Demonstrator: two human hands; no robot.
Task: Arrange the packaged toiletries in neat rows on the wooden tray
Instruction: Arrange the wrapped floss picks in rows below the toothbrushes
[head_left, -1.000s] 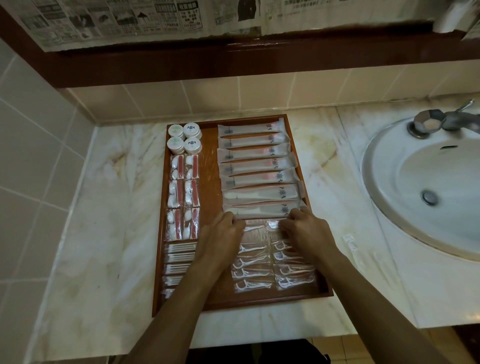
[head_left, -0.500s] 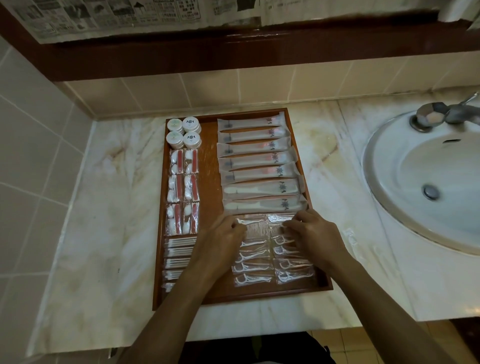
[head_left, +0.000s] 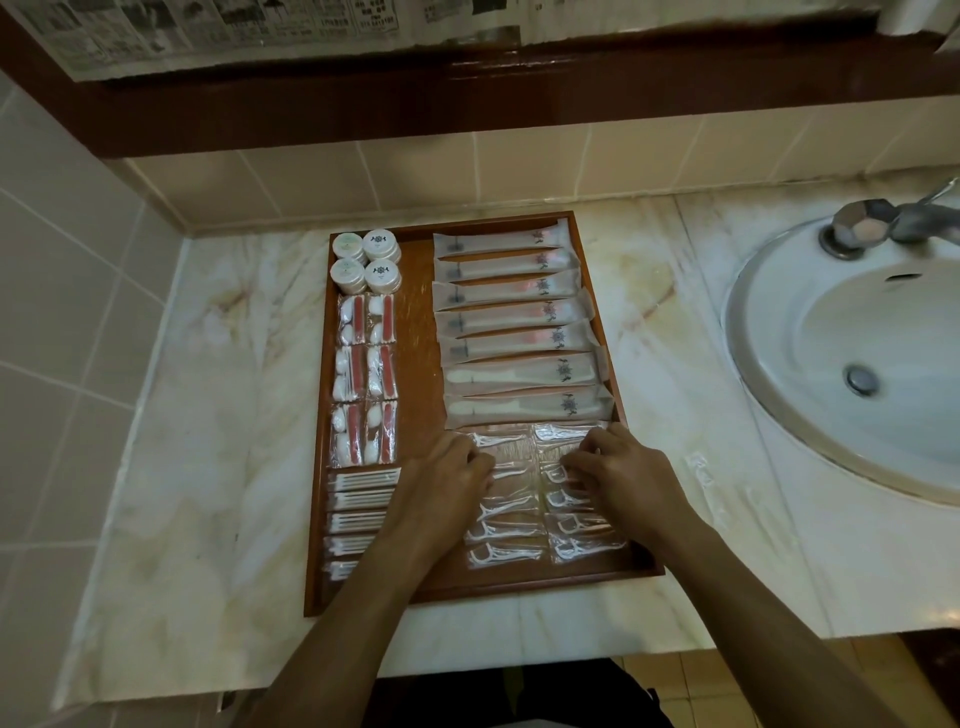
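A wooden tray (head_left: 418, 364) lies on the marble counter. Its right side holds a column of long toothbrush packets (head_left: 514, 322), with two columns of clear floss-pick packets (head_left: 506, 551) below. On the left are small white round jars (head_left: 366, 260), red-and-white sachets (head_left: 363, 376) and cotton-swab packets (head_left: 358, 514). My left hand (head_left: 447, 483) and my right hand (head_left: 623, 478) rest with curled fingers on the upper floss-pick packets, fingertips pressing on them. The packets under my palms are hidden.
A white sink (head_left: 852, 364) with a metal tap (head_left: 878, 223) is set into the counter (head_left: 197, 415) at the right. A clear packet (head_left: 701, 467) lies on the counter right of the tray. Tiled walls stand behind and at left.
Both hands have slid toward me from the lowest toothbrush packet onto the floss-pick packets. The top floss-pick packets now show beyond my fingers.
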